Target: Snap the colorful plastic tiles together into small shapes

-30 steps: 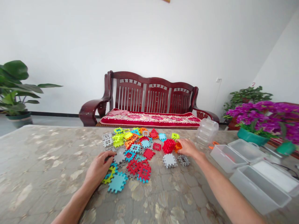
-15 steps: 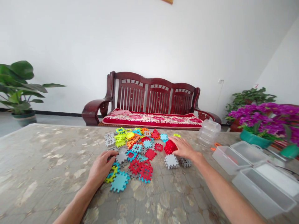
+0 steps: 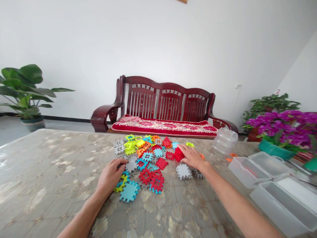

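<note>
Though right hand touches red stack, grip closure unclear (left hand likewise).

The patterned grey-brown counter carries a spread of toothed pieces in red, blue, yellow-green, orange and grey, with translucent boxes at right.

- The pieces lay mid-table.
- The left hand was at their left edge, the right hand on their right side.
- Two boxes stood right of the right hand, the container behind and left of them.
- The flowers were behind the boxes.
- The bench stood behind the table, the mat on its seat.
- The plant stood far left.
</note>
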Motion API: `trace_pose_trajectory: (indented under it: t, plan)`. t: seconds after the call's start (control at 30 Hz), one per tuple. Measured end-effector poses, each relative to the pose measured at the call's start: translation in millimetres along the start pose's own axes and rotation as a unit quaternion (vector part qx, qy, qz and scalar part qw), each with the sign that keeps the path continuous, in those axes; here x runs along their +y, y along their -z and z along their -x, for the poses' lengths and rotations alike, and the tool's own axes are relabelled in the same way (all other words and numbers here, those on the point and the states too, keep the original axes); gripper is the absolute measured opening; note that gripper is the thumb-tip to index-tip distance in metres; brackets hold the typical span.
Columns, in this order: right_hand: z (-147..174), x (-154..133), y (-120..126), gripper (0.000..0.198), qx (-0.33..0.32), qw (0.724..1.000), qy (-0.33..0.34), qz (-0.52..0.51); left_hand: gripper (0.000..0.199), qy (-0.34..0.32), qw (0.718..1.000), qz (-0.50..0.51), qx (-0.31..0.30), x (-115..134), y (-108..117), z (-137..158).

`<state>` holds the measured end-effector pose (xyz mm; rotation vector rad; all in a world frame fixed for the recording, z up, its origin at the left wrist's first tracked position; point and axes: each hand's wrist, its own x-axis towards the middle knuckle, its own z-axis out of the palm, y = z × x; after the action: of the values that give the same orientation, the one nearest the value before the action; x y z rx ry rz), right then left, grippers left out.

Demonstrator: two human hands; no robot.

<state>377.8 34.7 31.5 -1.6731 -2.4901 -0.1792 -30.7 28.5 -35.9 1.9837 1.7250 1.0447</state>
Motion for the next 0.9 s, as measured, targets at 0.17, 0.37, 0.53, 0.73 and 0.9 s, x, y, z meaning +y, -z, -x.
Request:
trace_pose_trajectory:
  t: [0.17, 0.37, 0.53, 0.73, 0.9]
  plan:
    - [2, 0, 8, 0.088, -0.007, 1.000, -0.012, -0.014, 0.032, -0.002, 1.000, 0.006, 0.003, 0, -1, 1]
    - [18, -23, 24, 0.069, 0.135, 0.986, -0.049, -0.086, 0.033, 0.000, 1.000, 0.009, -0.001, 5, 0, 2]
    - [34, -104, 24, 0.040, 0.117, 0.976, -0.022, -0.180, 0.032, 0.007, 1.000, 0.009, -0.001, 9, 2, 3]
    - [43, -170, 4, 0.066, 0.020, 0.990, 0.000, -0.141, 0.031, -0.001, 1.000, 0.021, 0.003, 10, 3, 4]
    - [44, -170, -18, 0.053, 0.063, 0.981, -0.017, -0.184, 0.029, 0.004, 1.000, 0.022, 0.009, 12, 3, 5]
